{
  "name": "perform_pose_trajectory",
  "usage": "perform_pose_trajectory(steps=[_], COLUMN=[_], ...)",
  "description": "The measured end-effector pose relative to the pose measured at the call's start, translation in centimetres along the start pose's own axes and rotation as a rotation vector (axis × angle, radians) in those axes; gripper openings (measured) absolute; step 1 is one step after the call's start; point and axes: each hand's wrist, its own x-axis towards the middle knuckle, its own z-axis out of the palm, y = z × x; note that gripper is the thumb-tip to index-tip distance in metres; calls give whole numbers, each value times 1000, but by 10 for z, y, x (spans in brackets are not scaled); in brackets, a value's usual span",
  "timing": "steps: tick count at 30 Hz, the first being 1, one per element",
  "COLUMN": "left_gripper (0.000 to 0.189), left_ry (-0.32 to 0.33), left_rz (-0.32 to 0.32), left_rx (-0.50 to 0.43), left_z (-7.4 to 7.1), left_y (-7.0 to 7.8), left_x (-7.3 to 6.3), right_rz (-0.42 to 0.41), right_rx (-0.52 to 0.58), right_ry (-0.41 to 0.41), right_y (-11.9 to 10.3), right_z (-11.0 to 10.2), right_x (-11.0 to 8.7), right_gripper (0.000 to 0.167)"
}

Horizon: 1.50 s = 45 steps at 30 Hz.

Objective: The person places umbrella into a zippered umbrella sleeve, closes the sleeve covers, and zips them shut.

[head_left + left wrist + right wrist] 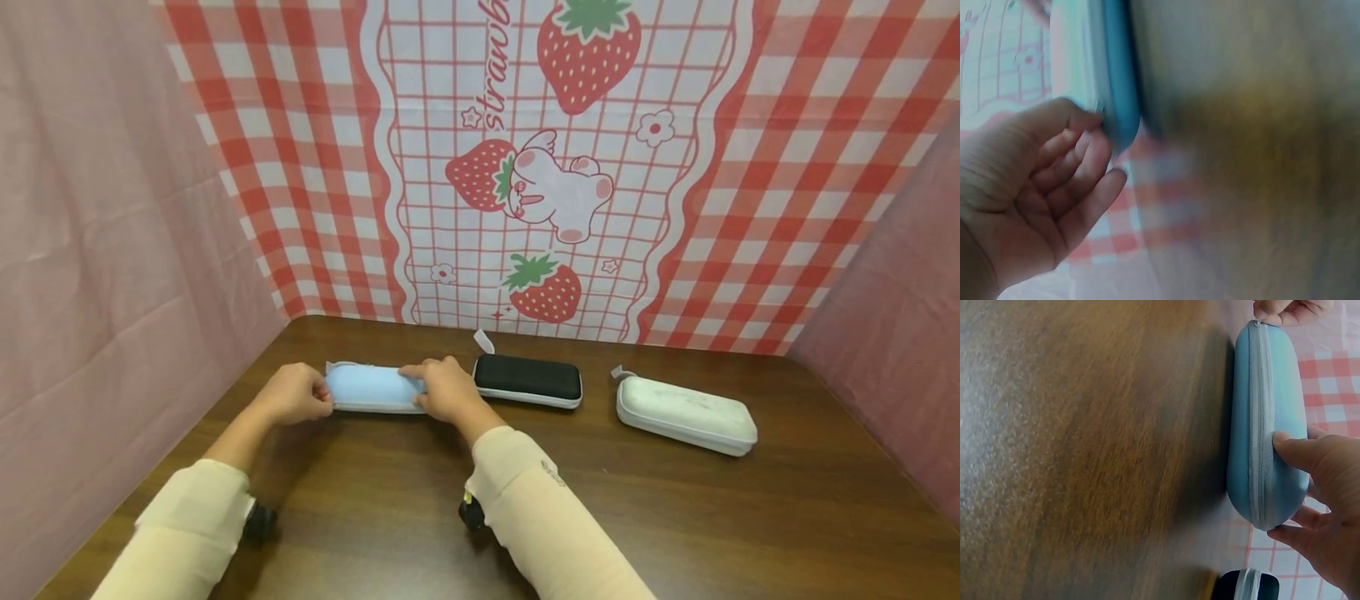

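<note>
A light blue zippered case (373, 388) lies on the table, its long grey zipper (1262, 419) running along the side nearest the person. My left hand (295, 394) is at the case's left end, where thumb and fingertip pinch the small zipper pull (1258, 324). The pull itself is mostly covered by the fingers, and the left wrist view is blurred. Over the right end, my right hand (447, 390) grips the case, thumb on the near side by the zipper and fingers across the top and end. The zipper looks closed along its length.
Just right of the right hand lies a black zippered case (528, 379) with a pale strap. Farther right is a white marbled case (686, 413) with a grey strap. A checked strawberry cloth (517, 183) hangs behind the brown table (600, 517); pink cloth hangs at both sides.
</note>
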Motion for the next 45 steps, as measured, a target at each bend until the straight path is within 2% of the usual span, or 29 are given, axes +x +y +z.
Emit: perform_pose_trajectory(steps=[2,4,8,16,21,23,27,34,41,45], left_gripper=[14,13,9,9,9,9,9,10,5,6], left_ry=[-24,-57,-65,-18,-3,9,35,50,70,68], left_rz=[55,51,18,-32,-70,-70,-32,-69,-70,-49], left_rx=[-18,-35,-22,51,60,69,94,96,73,46], left_z=[-3,-6,-9,-12,-14,-14,-10,-5,-2,0], left_y=[-8,-13,-20,-30,-33,-34,-37,-38,-38,-39], left_x=[-1,-1,-1,5,11,14,19,26,34,39], right_rz=[-10,-13,-8,-26,-45,-49,-58,-61,-65,-70], right_rx=[0,-2,-8,-27,-41,-44,-52,-67,-84,-88], right_ry=[1,-5,-18,-12,-11,-12,-18,-31,-47,-49], right_y=[-1,-1,-1,1,2,2,3,3,2,1], right_z=[0,1,0,-2,-1,0,0,-2,-3,-2], right_x=[0,1,0,0,0,1,1,1,1,1], right_gripper=[51,51,51,51,51,51,51,52,53,52])
